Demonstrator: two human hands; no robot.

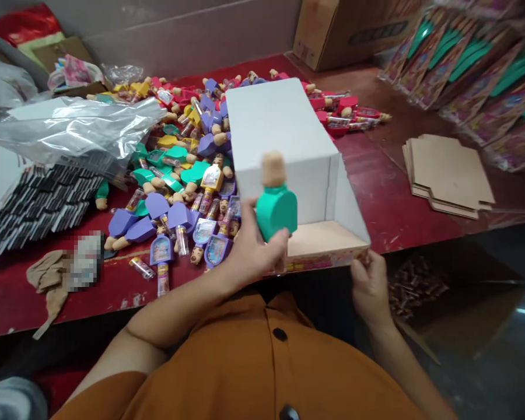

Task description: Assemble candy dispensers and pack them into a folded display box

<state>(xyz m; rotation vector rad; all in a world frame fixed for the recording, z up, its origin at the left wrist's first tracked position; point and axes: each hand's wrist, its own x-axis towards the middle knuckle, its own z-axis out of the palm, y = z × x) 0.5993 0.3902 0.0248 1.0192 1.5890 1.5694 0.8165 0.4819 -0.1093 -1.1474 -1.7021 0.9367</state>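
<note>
My left hand (262, 245) is closed around a green plastic toy (277, 210) with a blurred tan head on top, its flat back towards me. The toy is raised in front of a white cardboard box (266, 122), whose near side is open and shows a tan floor. At the box's near right corner is my right hand (371, 286), its fingers closed. A small brownish printed patch shows at its fingertips; whether this is the box's edge or a separate small piece, I cannot tell. Left of the box lie similar purple toys (179, 216) and small clear tubes (142, 268).
A heap of colourful toys (195, 172) covers the red table (389, 175). Stacked dark-edged cards (48, 204) and plastic bags (114, 128) lie left. Right are flat cardboard pieces (450, 169) and packaged toys (499, 87). A carton (476, 315) below right holds small tubes.
</note>
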